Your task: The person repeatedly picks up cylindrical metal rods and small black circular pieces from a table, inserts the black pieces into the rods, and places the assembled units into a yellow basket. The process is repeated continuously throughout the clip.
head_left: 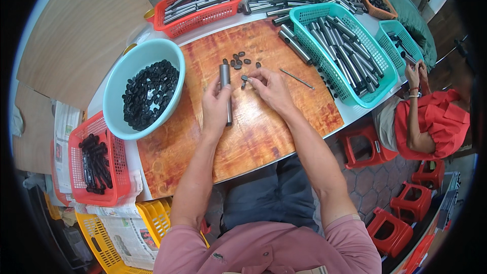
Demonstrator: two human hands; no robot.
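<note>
My left hand (215,105) is wrapped round a grey metal tube (224,75) with black ends, which points away from me over the wooden board (264,144). To the right of it, the thumb and fingertips of my right hand (273,90) pinch a small round black cap (244,78). Just below those fingertips another small dark piece shows on the board. Several loose black caps (237,63) lie beyond my hands. A thin metal rod (297,78) rests to the right of my right hand.
A light blue basin (177,91) of black caps stands at left, above a red basket (122,172) of black parts. Metal tubes fill a far red basket (175,31) and a green basket (373,102); more are piled behind. A co-worker in red (431,127) sits at right near red stools (388,233).
</note>
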